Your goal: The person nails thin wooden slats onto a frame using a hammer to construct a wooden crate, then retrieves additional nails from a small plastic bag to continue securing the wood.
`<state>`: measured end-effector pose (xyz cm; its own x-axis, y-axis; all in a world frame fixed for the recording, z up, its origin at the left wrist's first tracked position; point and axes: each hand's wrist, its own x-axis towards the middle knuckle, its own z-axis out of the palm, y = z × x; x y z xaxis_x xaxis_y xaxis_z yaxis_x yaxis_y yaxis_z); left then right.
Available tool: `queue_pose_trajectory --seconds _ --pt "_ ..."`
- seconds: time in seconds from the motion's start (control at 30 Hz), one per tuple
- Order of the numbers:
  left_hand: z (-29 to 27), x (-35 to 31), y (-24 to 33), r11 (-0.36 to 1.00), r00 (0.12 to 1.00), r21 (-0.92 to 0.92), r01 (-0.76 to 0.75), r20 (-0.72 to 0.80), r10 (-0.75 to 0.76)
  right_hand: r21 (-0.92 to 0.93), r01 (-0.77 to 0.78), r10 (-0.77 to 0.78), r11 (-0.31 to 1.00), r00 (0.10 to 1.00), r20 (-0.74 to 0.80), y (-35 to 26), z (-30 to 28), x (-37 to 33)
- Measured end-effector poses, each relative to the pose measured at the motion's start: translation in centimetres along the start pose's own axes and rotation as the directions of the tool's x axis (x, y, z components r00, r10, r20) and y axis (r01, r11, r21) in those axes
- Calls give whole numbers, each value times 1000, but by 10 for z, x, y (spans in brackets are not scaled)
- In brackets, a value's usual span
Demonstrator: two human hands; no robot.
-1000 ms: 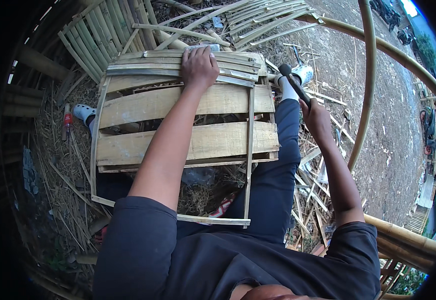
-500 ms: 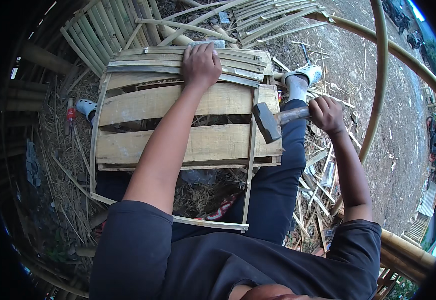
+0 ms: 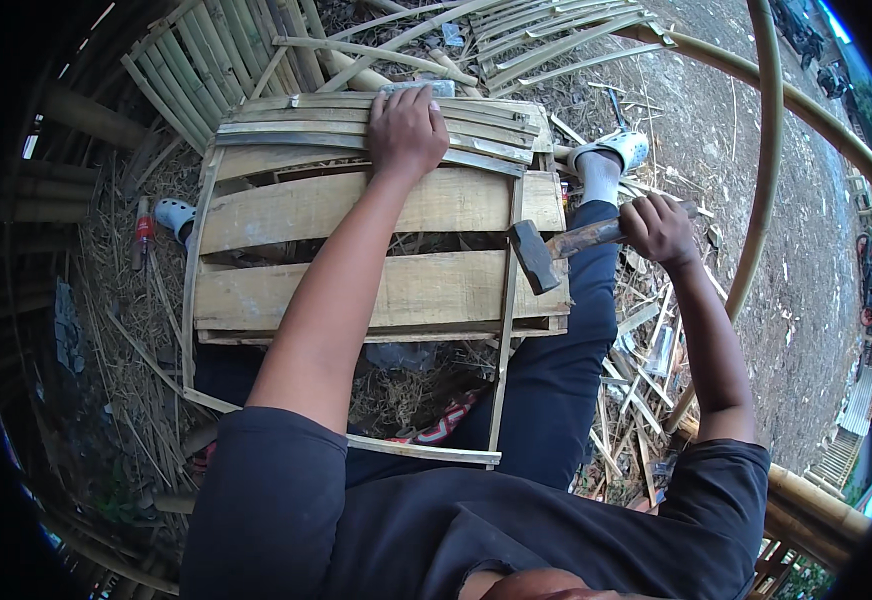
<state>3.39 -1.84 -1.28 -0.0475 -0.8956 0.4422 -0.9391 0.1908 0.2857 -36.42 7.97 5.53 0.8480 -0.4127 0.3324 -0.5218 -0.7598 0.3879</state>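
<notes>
My left hand (image 3: 408, 132) is at the far side of a low wooden stand (image 3: 296, 295) with spaced boards. Its fingers are bent over a row of narrow bamboo slats (image 3: 296, 128), pressing them down; the fingertips reach toward a grey block (image 3: 426, 89) behind. A rectangular frame of thin bamboo strips (image 3: 504, 340) lies over the stand, its near end extending toward my body. In my right hand (image 3: 656, 228) is a hammer (image 3: 534, 257), gripped by its wooden handle. The hammer's heavy dark head hangs above the stand's right edge, beside the frame's right strip.
Bamboo panels (image 3: 191, 75) lean at the far left, and split strips (image 3: 546, 45) lie at the far right. A curved bamboo pole (image 3: 768, 150) rises on the right. Scraps litter the ground around my legs. A red-labelled bottle (image 3: 143, 228) stands on the left.
The view has shifted very slightly. My left hand stays on the slats, and the hammer remains raised beside the frame with almost no movement.
</notes>
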Motion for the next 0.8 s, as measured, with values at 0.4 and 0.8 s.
queue_pose_trajectory --seconds 0.4,0.8 --pt "-1 1 -5 1000 1000 -9 5 -10 -6 282 -632 578 722 774 258 -79 -52 40" --pt "-31 -15 11 727 778 -313 -611 -70 624 367 -896 781 -251 37 624 -168 -76 51"
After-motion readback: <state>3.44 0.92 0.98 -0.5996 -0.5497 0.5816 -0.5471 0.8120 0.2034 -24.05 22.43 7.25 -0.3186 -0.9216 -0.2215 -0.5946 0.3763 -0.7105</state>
